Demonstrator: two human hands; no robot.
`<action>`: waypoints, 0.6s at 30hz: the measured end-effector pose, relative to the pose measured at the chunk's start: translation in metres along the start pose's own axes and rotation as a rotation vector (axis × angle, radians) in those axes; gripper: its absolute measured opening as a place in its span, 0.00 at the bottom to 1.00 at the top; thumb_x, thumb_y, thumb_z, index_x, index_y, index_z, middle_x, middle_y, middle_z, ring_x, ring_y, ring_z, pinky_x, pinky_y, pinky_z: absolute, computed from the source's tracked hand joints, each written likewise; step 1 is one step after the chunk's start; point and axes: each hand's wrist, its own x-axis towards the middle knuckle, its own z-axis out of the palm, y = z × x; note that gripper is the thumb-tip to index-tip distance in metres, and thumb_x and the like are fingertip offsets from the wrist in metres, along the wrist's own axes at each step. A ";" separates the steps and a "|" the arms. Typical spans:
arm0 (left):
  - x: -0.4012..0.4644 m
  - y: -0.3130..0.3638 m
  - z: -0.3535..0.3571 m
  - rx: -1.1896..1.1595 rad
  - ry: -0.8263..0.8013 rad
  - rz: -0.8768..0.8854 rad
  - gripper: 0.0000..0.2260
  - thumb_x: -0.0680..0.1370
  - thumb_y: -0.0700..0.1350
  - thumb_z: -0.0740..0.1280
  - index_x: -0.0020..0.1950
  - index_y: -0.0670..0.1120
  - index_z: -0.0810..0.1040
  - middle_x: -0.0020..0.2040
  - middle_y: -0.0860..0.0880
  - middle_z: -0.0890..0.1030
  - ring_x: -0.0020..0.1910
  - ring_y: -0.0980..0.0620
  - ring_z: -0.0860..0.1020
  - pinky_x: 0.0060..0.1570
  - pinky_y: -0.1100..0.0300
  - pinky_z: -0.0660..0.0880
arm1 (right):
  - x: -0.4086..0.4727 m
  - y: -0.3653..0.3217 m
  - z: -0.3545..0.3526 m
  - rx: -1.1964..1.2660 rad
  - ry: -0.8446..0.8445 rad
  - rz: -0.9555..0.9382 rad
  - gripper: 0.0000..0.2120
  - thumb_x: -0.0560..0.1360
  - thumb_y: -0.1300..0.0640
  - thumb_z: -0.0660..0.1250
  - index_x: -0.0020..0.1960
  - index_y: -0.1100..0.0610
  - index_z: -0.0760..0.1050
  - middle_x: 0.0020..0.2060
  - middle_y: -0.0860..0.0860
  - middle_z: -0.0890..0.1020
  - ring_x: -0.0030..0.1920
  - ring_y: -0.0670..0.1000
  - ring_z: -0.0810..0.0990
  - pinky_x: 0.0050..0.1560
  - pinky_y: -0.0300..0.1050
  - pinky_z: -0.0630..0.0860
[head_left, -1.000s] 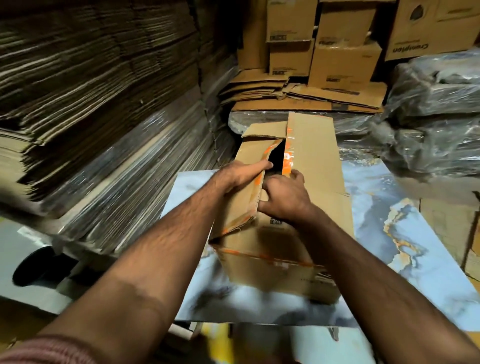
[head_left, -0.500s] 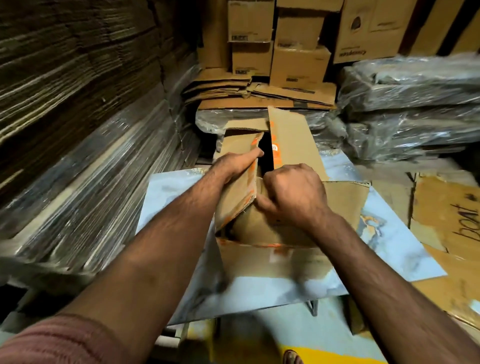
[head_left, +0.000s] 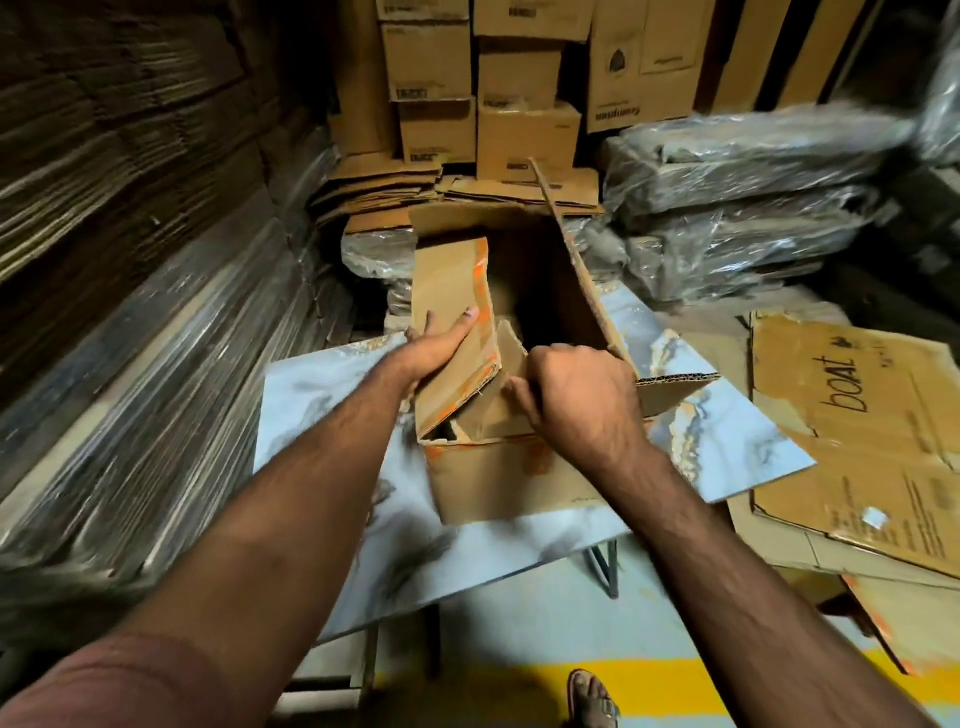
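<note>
A brown cardboard box (head_left: 498, 483) with orange tape remnants stands on a marble-patterned table top (head_left: 322, 395). Its top is spread wide and the inside is dark. My left hand (head_left: 439, 345) grips the left flap (head_left: 452, 291), thumb on its inner face and fingers behind it. My right hand (head_left: 576, 389) is curled over the near end of the right flap (head_left: 587, 291), which stands up on edge. A small inner flap (head_left: 511, 348) pokes up between my hands.
Tall stacks of flattened cardboard (head_left: 130, 182) line the left side. Closed boxes (head_left: 524, 119) are piled at the back, plastic-wrapped bundles (head_left: 737, 208) at the right. A flat sheet marked "boat" (head_left: 852, 415) lies right of the table. A sandalled foot (head_left: 592, 696) shows below.
The two top flaps have been pulled apart, so the box mouth is now wide. My left hand shifted from lying on the left flap to gripping it. The view swung rightward.
</note>
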 end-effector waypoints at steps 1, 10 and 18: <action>-0.005 -0.004 0.000 -0.034 0.026 0.046 0.52 0.61 0.84 0.54 0.79 0.62 0.44 0.81 0.46 0.44 0.79 0.42 0.51 0.75 0.41 0.54 | -0.004 -0.003 -0.001 0.010 0.007 0.001 0.16 0.81 0.42 0.57 0.50 0.53 0.75 0.49 0.52 0.81 0.51 0.57 0.81 0.39 0.46 0.63; -0.022 -0.015 0.000 -0.294 0.034 0.197 0.34 0.78 0.70 0.53 0.77 0.50 0.64 0.68 0.47 0.75 0.67 0.46 0.74 0.68 0.49 0.70 | -0.067 -0.006 0.027 0.083 0.046 -0.021 0.09 0.76 0.47 0.60 0.46 0.52 0.73 0.31 0.50 0.79 0.32 0.59 0.80 0.31 0.45 0.63; -0.030 -0.029 0.005 -0.056 0.052 0.148 0.33 0.82 0.63 0.54 0.81 0.46 0.53 0.78 0.48 0.63 0.75 0.47 0.63 0.73 0.58 0.58 | -0.101 -0.001 0.082 0.030 -0.569 -0.243 0.45 0.72 0.29 0.46 0.81 0.54 0.41 0.80 0.55 0.39 0.79 0.59 0.39 0.72 0.73 0.42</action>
